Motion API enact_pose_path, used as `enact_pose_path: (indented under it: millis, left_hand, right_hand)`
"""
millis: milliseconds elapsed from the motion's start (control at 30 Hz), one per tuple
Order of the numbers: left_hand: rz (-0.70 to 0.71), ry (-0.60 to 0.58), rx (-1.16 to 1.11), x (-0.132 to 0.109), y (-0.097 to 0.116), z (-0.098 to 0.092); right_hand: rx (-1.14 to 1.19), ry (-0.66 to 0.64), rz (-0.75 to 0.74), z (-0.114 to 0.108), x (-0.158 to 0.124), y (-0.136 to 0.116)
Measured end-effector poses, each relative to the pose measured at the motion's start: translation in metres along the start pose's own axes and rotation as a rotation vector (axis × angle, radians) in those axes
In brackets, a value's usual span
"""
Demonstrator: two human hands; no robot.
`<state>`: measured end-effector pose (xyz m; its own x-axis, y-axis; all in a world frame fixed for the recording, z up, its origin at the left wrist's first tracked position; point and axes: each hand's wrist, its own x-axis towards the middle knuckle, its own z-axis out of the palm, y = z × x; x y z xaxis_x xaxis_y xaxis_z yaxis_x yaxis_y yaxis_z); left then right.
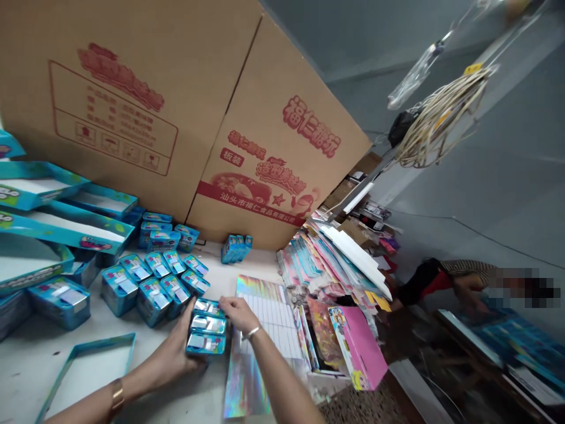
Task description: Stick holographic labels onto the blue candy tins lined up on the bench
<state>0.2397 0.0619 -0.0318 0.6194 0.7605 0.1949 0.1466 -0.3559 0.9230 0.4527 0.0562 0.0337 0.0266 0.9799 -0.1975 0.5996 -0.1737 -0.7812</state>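
Note:
A row of three small blue tins [206, 325] with shiny lids stands before me on the white table. My left hand [180, 348] is wrapped round their left side, its fingers partly hidden. At the far end of the row, my right hand [241, 315] is closed with its fingertips on the corner of the end tin. Further groups of the same blue tins [154, 297] stand just beyond my left hand. Beside the right forearm lies a shiny holographic sheet [249, 386] with white lined panels [276, 324].
Blue open display trays [88, 227] are stacked at left, and another tray [88, 377] lies near the front. A large carton [176, 118] rises behind the tins. Stacked cards [309, 253] and a pink box [364, 347] sit to the right. A person [454, 282] bends further off.

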Motion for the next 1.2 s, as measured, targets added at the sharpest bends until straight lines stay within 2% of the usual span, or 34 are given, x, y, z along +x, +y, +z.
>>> enact_pose_path:
  millis: [67,133,233,300,400,467,500,567,633,700,767,833,900,1033,1133,1200]
  left_hand:
    - [-0.028,-0.002,-0.061,0.002,0.000,0.001]
    - [-0.048,-0.019,-0.147,0.004,0.004,0.003]
    - [-0.076,-0.116,-0.297,0.000,0.028,-0.001]
    - [-0.064,-0.143,-0.302,-0.011,0.057,-0.010]
    - [-0.032,-0.102,-0.214,-0.040,0.101,-0.037]
    - [-0.053,-0.038,-0.189,-0.066,0.114,-0.059]
    - [-0.068,0.009,-0.182,-0.081,0.112,-0.069]
    - [-0.093,0.125,-0.141,-0.108,0.095,-0.088]
    - [-0.122,0.244,-0.049,-0.130,0.065,-0.102]
    - [-0.161,0.334,0.030,-0.143,0.034,-0.109]
    - [-0.185,0.341,-0.024,-0.148,0.010,-0.112]
    - [-0.186,0.292,-0.141,-0.147,-0.005,-0.110]
    - [-0.161,0.255,-0.170,-0.145,-0.013,-0.109]
    - [-0.023,0.288,0.042,-0.140,-0.024,-0.110]
    - [0.034,0.315,0.231,-0.141,-0.034,-0.113]
    - [0.039,0.350,0.337,-0.145,-0.041,-0.112]
  right_hand:
    - [0.123,0.163,0.019,0.030,-0.014,0.004]
    - [0.391,0.319,0.023,0.059,-0.025,0.004]
    - [0.803,0.454,0.030,0.088,-0.043,-0.006]
    - [0.864,0.475,0.017,0.094,-0.061,-0.024]
    - [0.864,0.436,-0.085,0.090,-0.088,-0.064]
    - [0.840,0.365,-0.166,0.093,-0.097,-0.093]
    - [0.817,0.325,-0.192,0.099,-0.098,-0.107]
    - [0.777,0.245,-0.208,0.120,-0.092,-0.128]
    - [0.786,0.172,-0.180,0.148,-0.076,-0.139]
    - [0.822,0.118,-0.124,0.174,-0.058,-0.139]
    - [0.834,0.103,-0.061,0.193,-0.043,-0.134]
    - [0.839,0.111,-0.046,0.204,-0.035,-0.126]
    - [0.876,0.126,-0.087,0.208,-0.035,-0.119]
    - [0.970,0.180,-0.161,0.209,-0.043,-0.112]
    - [0.713,0.248,-0.187,0.195,-0.044,-0.113]
    - [0.467,0.322,-0.218,0.174,-0.040,-0.118]
